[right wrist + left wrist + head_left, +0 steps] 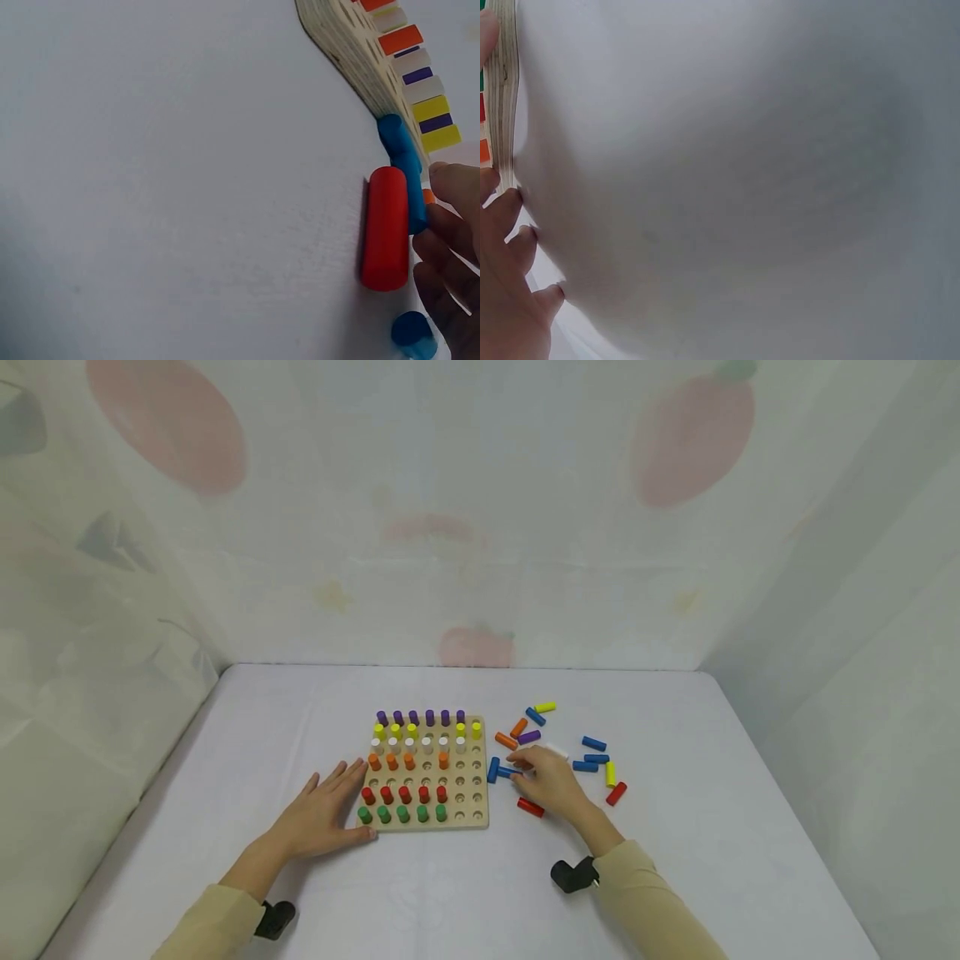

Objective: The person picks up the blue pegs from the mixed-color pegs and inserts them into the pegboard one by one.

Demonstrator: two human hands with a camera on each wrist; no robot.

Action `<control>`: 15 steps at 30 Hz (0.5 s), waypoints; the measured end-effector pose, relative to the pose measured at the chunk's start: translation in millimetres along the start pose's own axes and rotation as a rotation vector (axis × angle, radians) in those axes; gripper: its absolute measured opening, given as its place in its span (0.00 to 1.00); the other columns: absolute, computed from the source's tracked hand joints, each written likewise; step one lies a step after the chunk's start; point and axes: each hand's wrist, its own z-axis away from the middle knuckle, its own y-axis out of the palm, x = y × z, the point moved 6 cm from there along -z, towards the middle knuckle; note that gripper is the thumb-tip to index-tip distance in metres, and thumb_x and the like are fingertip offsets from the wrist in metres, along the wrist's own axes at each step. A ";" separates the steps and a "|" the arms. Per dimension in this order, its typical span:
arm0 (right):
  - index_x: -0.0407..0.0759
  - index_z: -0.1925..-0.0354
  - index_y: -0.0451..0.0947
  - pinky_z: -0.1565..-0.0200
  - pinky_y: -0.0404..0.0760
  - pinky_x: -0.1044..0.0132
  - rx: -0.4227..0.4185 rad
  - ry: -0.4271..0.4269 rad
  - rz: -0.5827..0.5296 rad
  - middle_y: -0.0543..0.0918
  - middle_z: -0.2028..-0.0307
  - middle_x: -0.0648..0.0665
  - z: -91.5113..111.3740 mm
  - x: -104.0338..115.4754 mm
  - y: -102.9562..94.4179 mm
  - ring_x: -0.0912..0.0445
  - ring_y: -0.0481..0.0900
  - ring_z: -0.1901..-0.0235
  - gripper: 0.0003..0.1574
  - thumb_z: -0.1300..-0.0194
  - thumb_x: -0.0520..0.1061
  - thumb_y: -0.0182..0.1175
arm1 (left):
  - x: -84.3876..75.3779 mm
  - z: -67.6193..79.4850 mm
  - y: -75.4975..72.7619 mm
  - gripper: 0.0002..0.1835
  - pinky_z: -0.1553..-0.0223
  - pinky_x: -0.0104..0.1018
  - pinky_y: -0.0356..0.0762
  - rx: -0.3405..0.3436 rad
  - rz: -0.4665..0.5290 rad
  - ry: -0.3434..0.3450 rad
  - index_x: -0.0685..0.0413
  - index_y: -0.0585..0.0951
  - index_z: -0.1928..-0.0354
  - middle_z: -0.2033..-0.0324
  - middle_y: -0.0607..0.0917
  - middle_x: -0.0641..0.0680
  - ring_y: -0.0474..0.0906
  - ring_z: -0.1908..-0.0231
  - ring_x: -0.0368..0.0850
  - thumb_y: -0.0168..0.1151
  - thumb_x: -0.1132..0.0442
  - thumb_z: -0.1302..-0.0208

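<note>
A wooden peg board [427, 828] holds rows of purple, yellow, white, orange, red and green pegs, with some holes bare. My left hand [322, 817] rests flat and spread at its left edge, the thumb at the near left corner. In the left wrist view the fingers of my left hand [506, 292] touch the board's side. Right of the board, my right hand [553, 783] hovers low over a blue peg [506, 772], thumb and fingers apart around its end. A red peg [386, 229] lies just below that hand. Another blue peg [492, 769] lies beside the board.
Several loose pegs lie farther right, among them a blue peg [594, 743], a yellow peg [611, 774] and a red peg [617, 793]. Toward the back are a purple peg [528, 737] and orange pegs [506, 741]. A white peg [557, 750] is partly behind the right hand.
</note>
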 end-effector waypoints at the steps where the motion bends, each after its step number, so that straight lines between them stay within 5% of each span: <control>1: 0.48 0.52 0.78 0.57 0.79 0.70 0.000 0.001 -0.003 0.81 0.59 0.53 0.0 -0.7 0.9 0.63 0.76 0.61 0.18 0.43 0.44 0.64 | -0.1 0.0 0.1 0.59 0.37 0.67 0.45 0.002 -0.001 0.000 0.53 0.55 0.30 0.31 0.58 0.56 0.52 0.33 0.61 0.55 0.23 0.59; 15: 0.50 0.54 0.79 0.60 0.77 0.73 0.011 0.010 0.027 0.79 0.62 0.55 -2.3 -4.9 9.5 0.65 0.73 0.65 0.16 0.43 0.45 0.65 | -1.1 0.4 0.3 0.59 0.37 0.67 0.43 0.008 0.014 -0.010 0.51 0.54 0.29 0.31 0.58 0.55 0.51 0.32 0.60 0.56 0.24 0.59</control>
